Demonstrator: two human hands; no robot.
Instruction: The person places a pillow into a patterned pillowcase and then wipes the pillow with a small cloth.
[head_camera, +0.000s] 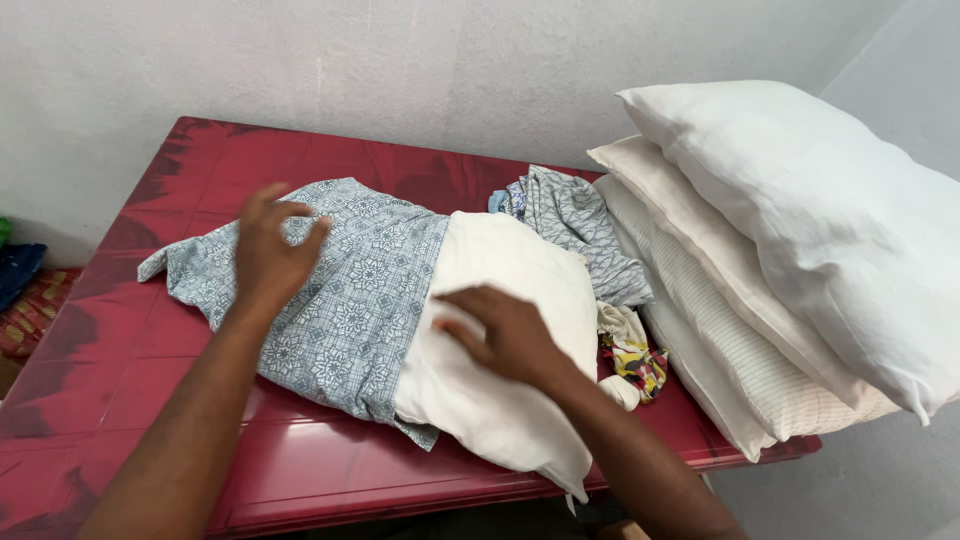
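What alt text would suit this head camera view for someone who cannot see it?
On a red table, a person's left hand rests on a blue patterned pillowcase half covering a cream pillow, where the right hand lies. Three pale pillows are stacked alongside.

Head camera, close, looking down at table (150, 330).
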